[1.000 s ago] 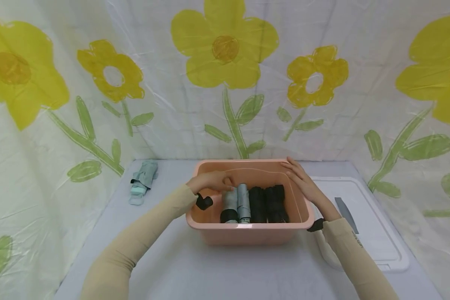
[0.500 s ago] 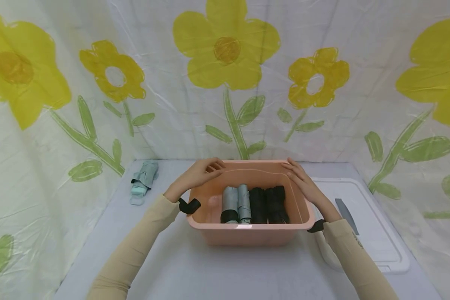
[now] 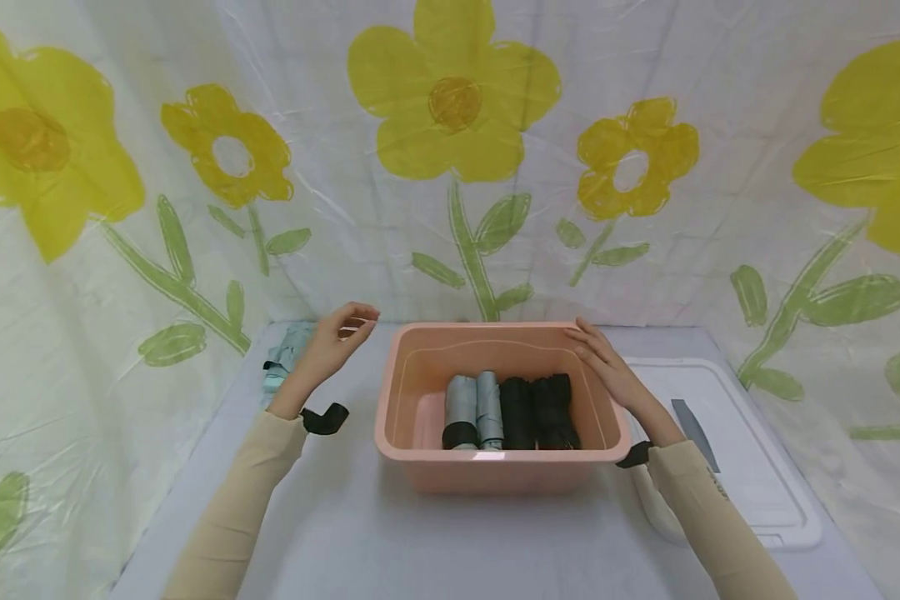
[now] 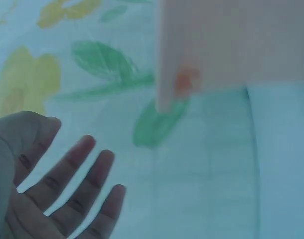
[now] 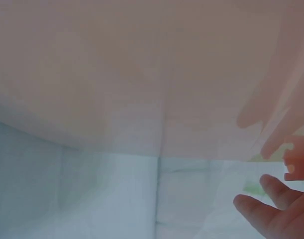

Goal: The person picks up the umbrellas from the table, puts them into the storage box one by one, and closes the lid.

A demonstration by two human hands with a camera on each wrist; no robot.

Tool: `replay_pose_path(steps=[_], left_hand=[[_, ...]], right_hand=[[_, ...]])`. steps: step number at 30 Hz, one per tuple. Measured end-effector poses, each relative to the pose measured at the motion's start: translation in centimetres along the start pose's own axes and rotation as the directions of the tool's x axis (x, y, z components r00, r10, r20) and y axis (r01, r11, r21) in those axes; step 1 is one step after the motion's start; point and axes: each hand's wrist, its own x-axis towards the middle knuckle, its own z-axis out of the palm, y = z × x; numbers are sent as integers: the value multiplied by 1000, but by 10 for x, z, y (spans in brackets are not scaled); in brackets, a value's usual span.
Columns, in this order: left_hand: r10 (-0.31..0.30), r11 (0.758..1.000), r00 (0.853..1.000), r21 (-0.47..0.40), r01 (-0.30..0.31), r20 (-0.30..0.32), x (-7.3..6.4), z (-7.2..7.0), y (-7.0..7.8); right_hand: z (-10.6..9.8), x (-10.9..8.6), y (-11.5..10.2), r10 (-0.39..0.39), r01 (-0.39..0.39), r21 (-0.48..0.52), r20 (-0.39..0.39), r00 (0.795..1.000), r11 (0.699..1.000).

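My left hand is in the air left of the pink plastic bin, fingers loosely bent and holding nothing. In the left wrist view the same hand has its fingers spread. It partly covers a pale green folded umbrella lying at the table's back left. My right hand rests on the bin's right rim, fingers extended along it; its fingertips show beside the bin wall in the right wrist view. Side by side in the bin lie two pale blue-grey folded umbrellas and two black ones.
A white lid with a grey strip lies on the table right of the bin, partly behind my right forearm. A flower-printed curtain hangs close behind the table. Bare bin floor shows left of the umbrellas.
My left hand has left the umbrellas inside the bin, passed over the left rim and moved left toward the pale green umbrella. The right hand stays on the rim.
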Motion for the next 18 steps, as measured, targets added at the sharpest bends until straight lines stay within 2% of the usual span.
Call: replay_pose_path(steps=[8, 12, 18], left_hand=[[-47, 984, 994, 165, 62, -94, -17, -22, -60], [-64, 964, 990, 247, 94, -129, -27, -26, -89], [-105, 922, 982, 355, 156, -157, -33, -27, -123]], right_hand=[[0, 0, 1, -6, 6, 2, -1, 1000, 1000], [0, 0, 2, -9, 9, 0, -5, 1000, 1000], [0, 0, 2, -9, 9, -5, -2, 1000, 1000]])
